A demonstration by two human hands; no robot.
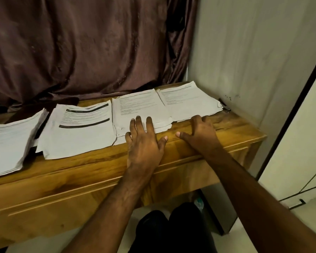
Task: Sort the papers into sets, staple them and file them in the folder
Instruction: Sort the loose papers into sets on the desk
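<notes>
Several stacks of printed white paper lie in a row on the wooden table (91,167). From the left: a thick stack (9,141), a stack with black header bars (77,130), a third stack (140,108), and a fourth stack (188,101) against the wall. My left hand (144,141) lies flat with straight fingers on the near edge of the third stack. My right hand (201,132) rests on the table with its fingertips at the near edge of the fourth stack. Neither hand holds anything. No folder shows.
A brown curtain (80,48) hangs behind the table. A white wall (244,61) closes the right side. A small dark object (224,105), perhaps a stapler, lies beside the fourth stack at the wall. My legs in dark trousers (171,230) are under the table edge.
</notes>
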